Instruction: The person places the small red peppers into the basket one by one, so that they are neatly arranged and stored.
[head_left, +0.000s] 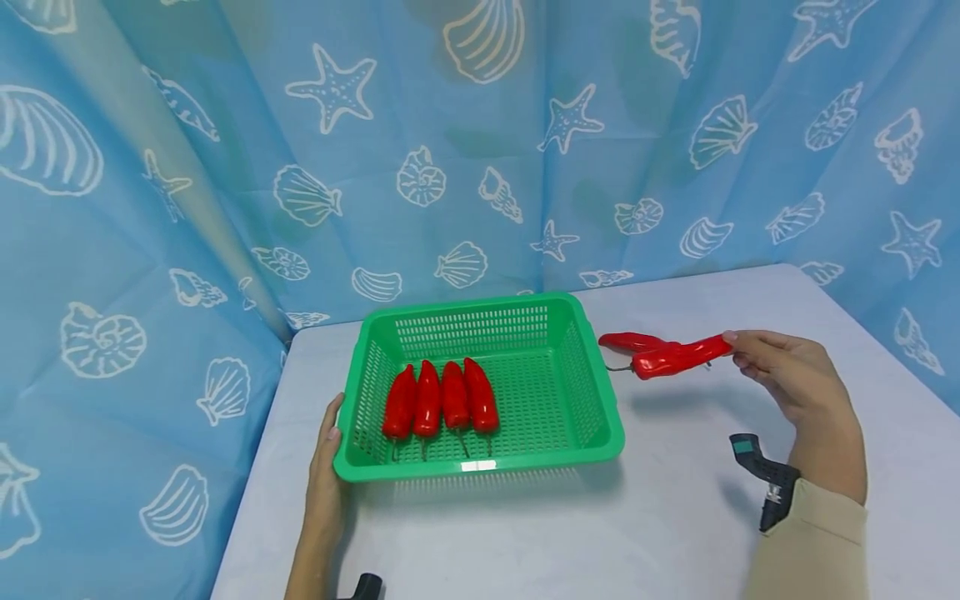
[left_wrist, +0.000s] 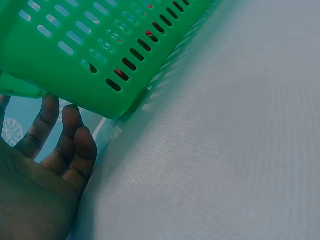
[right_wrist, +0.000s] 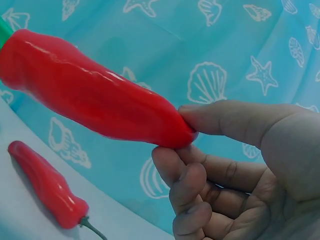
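My right hand pinches a red chili pepper by its pointed tip, between thumb and fingers. The pepper is held above the table, its stem end toward the basket. In the right wrist view, the pepper stretches left from the fingertips. A second red pepper lies on the table beyond it, partly overlapped in the head view. My left hand rests against the left side of a green plastic basket, fingers loosely bent at its rim. Inside, several red peppers lie side by side, stems toward me.
White cloth covers the table. A blue curtain with shell and starfish prints hangs along the back and sides. A black wrist-camera mount sits on my right wrist.
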